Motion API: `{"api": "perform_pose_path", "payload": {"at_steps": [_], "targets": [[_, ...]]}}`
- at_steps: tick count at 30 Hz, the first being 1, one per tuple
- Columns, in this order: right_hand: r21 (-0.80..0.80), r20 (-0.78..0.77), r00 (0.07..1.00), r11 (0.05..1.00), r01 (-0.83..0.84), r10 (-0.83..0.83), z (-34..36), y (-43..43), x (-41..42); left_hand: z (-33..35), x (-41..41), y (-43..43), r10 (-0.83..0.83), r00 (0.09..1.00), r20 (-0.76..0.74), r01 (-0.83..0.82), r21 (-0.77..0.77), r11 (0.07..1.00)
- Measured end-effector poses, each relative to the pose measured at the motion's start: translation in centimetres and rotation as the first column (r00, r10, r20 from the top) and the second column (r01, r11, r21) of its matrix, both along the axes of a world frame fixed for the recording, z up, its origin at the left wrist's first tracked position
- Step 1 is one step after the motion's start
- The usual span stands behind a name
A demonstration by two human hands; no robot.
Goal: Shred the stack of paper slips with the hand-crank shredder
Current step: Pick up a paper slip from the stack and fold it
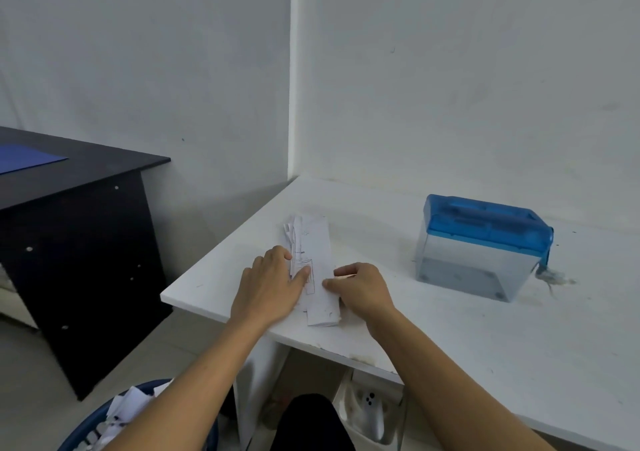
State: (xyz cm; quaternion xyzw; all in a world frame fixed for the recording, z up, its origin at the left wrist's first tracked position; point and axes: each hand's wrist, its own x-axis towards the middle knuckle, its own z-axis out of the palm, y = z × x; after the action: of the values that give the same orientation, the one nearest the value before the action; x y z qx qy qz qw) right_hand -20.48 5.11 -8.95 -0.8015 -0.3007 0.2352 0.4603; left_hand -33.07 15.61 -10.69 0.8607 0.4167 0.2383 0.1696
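A stack of white paper slips (317,246) lies lengthwise near the left end of the white table (450,329). My left hand (268,284) rests flat on the stack's left side, fingers straight. My right hand (360,289) pinches the right edge of the top slip between thumb and curled fingers. The hand-crank shredder (481,246), with a blue translucent lid over a clear bin, stands to the right, apart from both hands. Its crank (545,263) hangs at its right end.
A black desk (69,215) with a blue sheet (27,158) stands to the left across a gap. A blue basket (104,423) holding paper scraps sits on the floor at lower left. A white bin (374,416) sits under the table. Walls close the back.
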Motion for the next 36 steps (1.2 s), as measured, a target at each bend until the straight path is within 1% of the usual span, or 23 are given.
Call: {"api": "perform_pose_path", "payload": {"at_steps": [4, 7, 12, 15, 18, 22, 24, 25, 26, 27, 28, 29, 30, 31, 32, 33, 34, 35, 36], "targets": [[0.084, -0.058, 0.998, 0.996, 0.019, -0.014, -0.2, -0.5, 0.5, 0.1, -0.1, -0.2, -0.002, 1.000, -0.004, 0.002, 0.021, 1.000], [0.116, -0.045, 0.997, 0.991, 0.059, -0.054, -0.4, -0.8, 0.7, 0.2, -0.2, -0.4, -0.018, 1.000, 0.002, 0.017, 0.049, 0.999], [0.169, -0.015, 0.986, 0.971, 0.169, -0.168, -0.7, -1.4, 0.9, 0.0, -0.2, -0.4, -0.035, 0.999, 0.038, 0.033, 0.039, 0.999], [0.178, 0.010, 0.979, 0.963, 0.201, -0.206, -0.9, -1.6, 1.2, -0.3, -0.1, -0.4, -0.036, 0.999, 0.018, 0.035, 0.066, 0.997], [0.175, -0.027, 0.971, 0.955, 0.240, -0.239, -0.7, -1.4, 1.5, -0.6, 0.2, -0.2, -0.042, 0.999, 0.013, 0.040, 0.107, 0.993], [0.207, -0.115, 0.966, 0.945, 0.253, -0.233, -0.1, -1.6, 1.1, -0.4, -0.3, -0.6, -0.055, 0.996, 0.077, 0.051, 0.058, 0.997], [0.240, -0.185, 0.956, 0.933, 0.269, -0.228, 0.7, -2.0, 0.6, 0.0, -0.6, -0.7, -0.050, 0.986, 0.161, 0.050, 0.007, 0.999], [0.257, -0.214, 0.952, 0.927, 0.273, -0.221, 1.0, -2.2, 0.5, 0.2, -0.8, -0.9, -0.053, 0.973, 0.226, 0.053, 0.006, 0.999], [0.271, -0.239, 0.948, 0.923, 0.272, -0.209, 1.4, -2.4, 0.6, 0.4, -1.0, -1.0, -0.074, 0.954, 0.290, 0.059, 0.062, 0.996], [0.294, -0.265, 0.945, 0.918, 0.268, -0.191, 1.9, -2.5, 0.7, 0.7, -1.0, -1.0, -0.123, 0.937, 0.328, 0.073, 0.160, 0.984], [0.319, -0.288, 0.942, 0.911, 0.262, -0.170, 2.3, -2.5, 0.7, 1.0, -1.2, -1.1, -0.179, 0.926, 0.333, 0.098, 0.244, 0.965], [0.352, -0.301, 0.943, 0.902, 0.251, -0.145, 2.9, -2.6, 1.0, 1.7, -0.9, -1.4, -0.234, 0.908, 0.347, 0.132, 0.294, 0.947], [0.379, -0.297, 0.948, 0.897, 0.229, -0.117, 3.6, -2.6, 1.3, 2.7, -0.4, -2.0, -0.264, 0.888, 0.377, 0.167, 0.270, 0.948], [0.401, -0.281, 0.956, 0.894, 0.199, -0.087, 4.1, -2.5, 1.4, 3.9, 0.1, -2.6, -0.250, 0.873, 0.419, 0.212, 0.136, 0.968], [0.421, -0.263, 0.962, 0.890, 0.176, -0.065, 4.4, -2.4, 1.5, 5.4, 1.0, -3.2, -0.205, 0.865, 0.458, 0.268, -0.076, 0.960], [0.448, -0.239, 0.970, 0.881, 0.152, -0.046, 4.8, -2.6, 1.8, 6.8, 2.4, -3.6, -0.141, 0.859, 0.492, 0.324, -0.311, 0.893], [0.452, -0.189, 0.982, 0.884, 0.115, -0.031, 5.0, -2.5, 1.8, 7.8, 3.2, -3.7, -0.068, 0.847, 0.527, 0.368, -0.490, 0.790], [0.444, -0.142, 0.990, 0.892, 0.083, -0.021, 5.1, -2.6, 1.9, 8.5, 4.0, -3.8, -0.016, 0.836, 0.549, 0.387, -0.569, 0.725], [0.429, -0.106, 0.994, 0.901, 0.059, -0.014, 5.2, -2.7, 2.2, 8.9, 4.7, -3.8, 0.010, 0.829, 0.559, 0.380, -0.575, 0.725]]}}
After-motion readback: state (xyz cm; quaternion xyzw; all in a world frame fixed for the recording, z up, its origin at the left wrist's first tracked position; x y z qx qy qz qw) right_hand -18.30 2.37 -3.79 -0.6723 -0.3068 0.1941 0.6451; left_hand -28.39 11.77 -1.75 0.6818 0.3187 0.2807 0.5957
